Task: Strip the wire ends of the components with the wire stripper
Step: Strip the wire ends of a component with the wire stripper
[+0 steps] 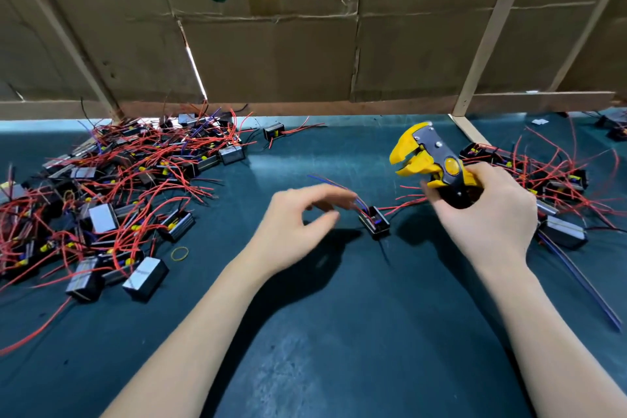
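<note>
A small black box component (375, 222) with red and blue wires lies on the dark green table between my hands. My left hand (298, 224) hovers just left of it, blurred, with fingers loosely curved and nothing in them; its fingertips are close to the wires. My right hand (488, 210) grips the handles of a yellow and black wire stripper (427, 159), held above the table to the right of the component, jaws apart and pointing left.
A large heap of components with red wires (112, 193) covers the left of the table. A second heap (556, 180) lies at the right. A yellow rubber band (179, 253) is near the left heap. Cardboard walls (271, 54) stand at the back.
</note>
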